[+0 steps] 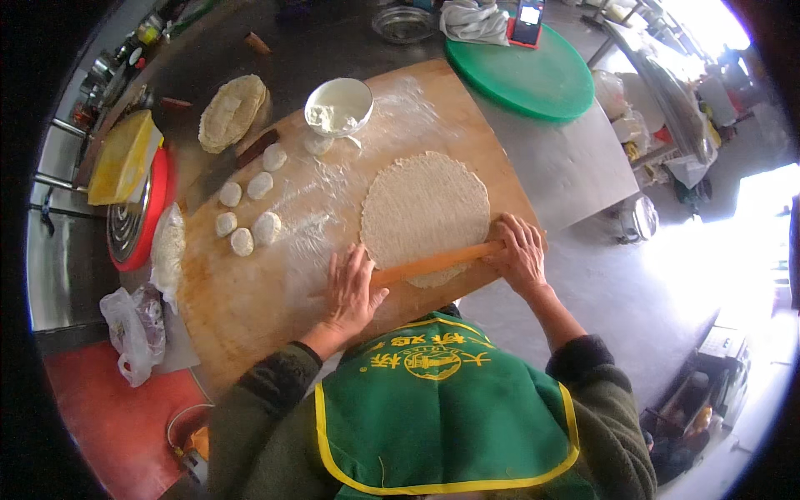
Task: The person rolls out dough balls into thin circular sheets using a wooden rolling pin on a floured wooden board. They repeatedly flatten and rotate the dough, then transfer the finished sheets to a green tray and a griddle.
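A wide, thin round of dough lies on the floured wooden board. Across its near part rests a wooden rolling pin, slightly slanted. My left hand lies at the pin's left end, fingers extended, thumb apart; how firmly it bears on the pin cannot be told. At the right end, my right hand is curled over the pin. Several small dough pieces sit on the board's left half. A white bowl with flour stands at the board's far edge.
Stacked flat dough rounds stand beyond the board at the far left. A green round board holds a cloth and a phone. At left are a red-rimmed round pan, a yellow container and plastic bags.
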A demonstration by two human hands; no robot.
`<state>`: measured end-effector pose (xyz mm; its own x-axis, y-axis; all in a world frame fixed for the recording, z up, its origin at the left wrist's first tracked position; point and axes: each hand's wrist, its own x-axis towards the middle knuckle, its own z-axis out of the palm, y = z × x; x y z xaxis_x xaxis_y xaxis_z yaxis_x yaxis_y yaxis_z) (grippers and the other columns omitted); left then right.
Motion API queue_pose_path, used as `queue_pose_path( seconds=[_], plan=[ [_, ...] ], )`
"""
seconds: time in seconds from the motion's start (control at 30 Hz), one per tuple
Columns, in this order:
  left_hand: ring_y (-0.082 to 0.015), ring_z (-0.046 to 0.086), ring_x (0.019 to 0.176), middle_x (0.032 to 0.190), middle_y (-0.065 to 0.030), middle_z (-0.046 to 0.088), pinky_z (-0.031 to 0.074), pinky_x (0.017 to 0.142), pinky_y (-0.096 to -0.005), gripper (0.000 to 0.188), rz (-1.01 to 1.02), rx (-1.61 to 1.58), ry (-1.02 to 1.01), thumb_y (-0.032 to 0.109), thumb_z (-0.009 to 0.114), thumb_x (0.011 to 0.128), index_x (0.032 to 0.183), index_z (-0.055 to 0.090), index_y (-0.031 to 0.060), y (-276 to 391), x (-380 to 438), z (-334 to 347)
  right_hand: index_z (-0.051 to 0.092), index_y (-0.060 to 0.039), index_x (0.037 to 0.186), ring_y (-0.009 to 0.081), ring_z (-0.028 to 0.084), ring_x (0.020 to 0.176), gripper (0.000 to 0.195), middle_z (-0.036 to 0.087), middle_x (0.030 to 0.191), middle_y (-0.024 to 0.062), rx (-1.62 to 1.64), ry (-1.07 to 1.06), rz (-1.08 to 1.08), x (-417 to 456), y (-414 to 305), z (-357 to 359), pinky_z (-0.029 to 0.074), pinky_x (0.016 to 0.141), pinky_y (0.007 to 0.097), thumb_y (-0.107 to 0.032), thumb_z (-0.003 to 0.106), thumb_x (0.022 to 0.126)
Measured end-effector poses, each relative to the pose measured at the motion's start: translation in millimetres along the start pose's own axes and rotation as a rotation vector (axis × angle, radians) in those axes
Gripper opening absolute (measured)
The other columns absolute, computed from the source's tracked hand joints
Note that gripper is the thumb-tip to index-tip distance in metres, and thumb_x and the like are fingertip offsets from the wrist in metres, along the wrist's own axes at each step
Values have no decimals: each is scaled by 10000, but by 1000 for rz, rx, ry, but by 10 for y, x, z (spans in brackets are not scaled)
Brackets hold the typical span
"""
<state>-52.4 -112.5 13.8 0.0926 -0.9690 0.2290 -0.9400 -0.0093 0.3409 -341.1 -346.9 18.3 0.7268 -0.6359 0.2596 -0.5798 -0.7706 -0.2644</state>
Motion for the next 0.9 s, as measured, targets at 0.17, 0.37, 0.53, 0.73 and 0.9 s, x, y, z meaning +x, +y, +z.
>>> queue_pose_path(
  seconds=[0.17,0.37,0.53,0.73,0.9],
  plan=[
    [-451,342,1364,1457,-221,382,246,1110,-591,489,-217,114,88,311,591,950,1297,423,11,-89,233,54,501,-28,1373,339,430,1358,656,498,1441,163,77,-39,-145,556,167,106,302,1135,483,-483,573,905],
    [-368,428,1320,1334,-165,494,290,1092,-606,313,-519,342,383,247,571,970,1178,507,23,-908,1030,82,461,-27,1419,313,419,1382,656,488,1457,175,86,58,-173,2018,286,683,281,1159,477,-486,511,953],
    [-318,467,1297,1334,-140,526,281,1109,-577,264,-564,341,363,250,561,976,1163,579,65,-871,952,146,440,-32,1434,306,403,1394,633,470,1474,173,163,48,-138,2261,162,778,273,1165,462,-431,524,950],
    [-345,429,1346,1429,-138,484,235,1148,-574,420,-474,81,265,279,631,915,1267,559,62,433,308,199,444,57,1400,394,392,1383,686,433,1474,239,79,-98,-378,1243,649,186,290,1160,488,-346,625,876],
    [-350,420,1360,1426,-145,496,300,1130,-541,493,-306,-50,48,307,700,874,1274,557,56,977,192,31,458,36,1398,386,394,1382,704,420,1478,243,20,-112,-362,1344,567,247,273,1171,493,-368,675,864]
  ],
)
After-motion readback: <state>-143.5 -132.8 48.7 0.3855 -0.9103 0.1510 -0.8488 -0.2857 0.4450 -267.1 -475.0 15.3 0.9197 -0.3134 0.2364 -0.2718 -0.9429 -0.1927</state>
